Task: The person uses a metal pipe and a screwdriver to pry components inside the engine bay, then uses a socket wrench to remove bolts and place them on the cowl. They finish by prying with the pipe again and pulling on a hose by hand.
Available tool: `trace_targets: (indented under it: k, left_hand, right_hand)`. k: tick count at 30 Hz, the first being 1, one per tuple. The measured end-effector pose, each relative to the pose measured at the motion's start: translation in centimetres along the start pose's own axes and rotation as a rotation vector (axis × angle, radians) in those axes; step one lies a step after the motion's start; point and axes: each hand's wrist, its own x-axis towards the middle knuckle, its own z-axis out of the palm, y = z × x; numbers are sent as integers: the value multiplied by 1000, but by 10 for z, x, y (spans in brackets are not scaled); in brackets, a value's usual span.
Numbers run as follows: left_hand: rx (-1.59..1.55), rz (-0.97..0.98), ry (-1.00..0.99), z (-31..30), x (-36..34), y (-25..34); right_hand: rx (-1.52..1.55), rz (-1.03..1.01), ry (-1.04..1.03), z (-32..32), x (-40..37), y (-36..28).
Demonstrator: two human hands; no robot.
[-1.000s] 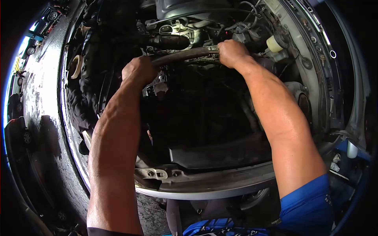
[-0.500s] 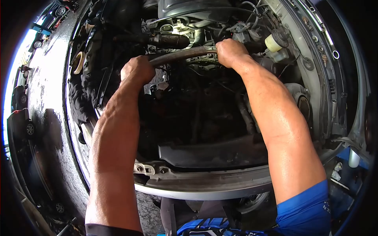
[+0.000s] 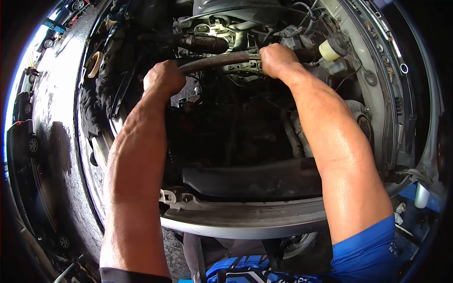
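A long, slightly curved brown bar or hose (image 3: 217,61) spans the upper part of an open engine bay. My left hand (image 3: 164,78) is closed around its left end, the fingers wrapped in a fist. At its right end my right hand (image 3: 277,60) grips it, also in a fist. Behind the bar lies a dark cylindrical part (image 3: 204,43). Below my hands the bay is deep and dark, with few details showing.
A black panel (image 3: 250,179) runs along the front of the bay, behind the silver front edge (image 3: 245,231). A reservoir with a yellowish collar (image 3: 329,50) stands at the right. Cars (image 3: 33,144) are parked beyond the wet floor (image 3: 59,108) at the left.
Both hands keep their hold on the bar and have shifted only very slightly. The view of the car has moved a little.
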Motion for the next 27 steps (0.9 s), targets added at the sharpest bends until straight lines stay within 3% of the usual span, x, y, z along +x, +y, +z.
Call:
trace_targets:
  k: [27]
  left_hand:
    - [-2,-39,14,-4,-22,7]
  right_hand:
    - [-25,-76,69,-1,-5,2]
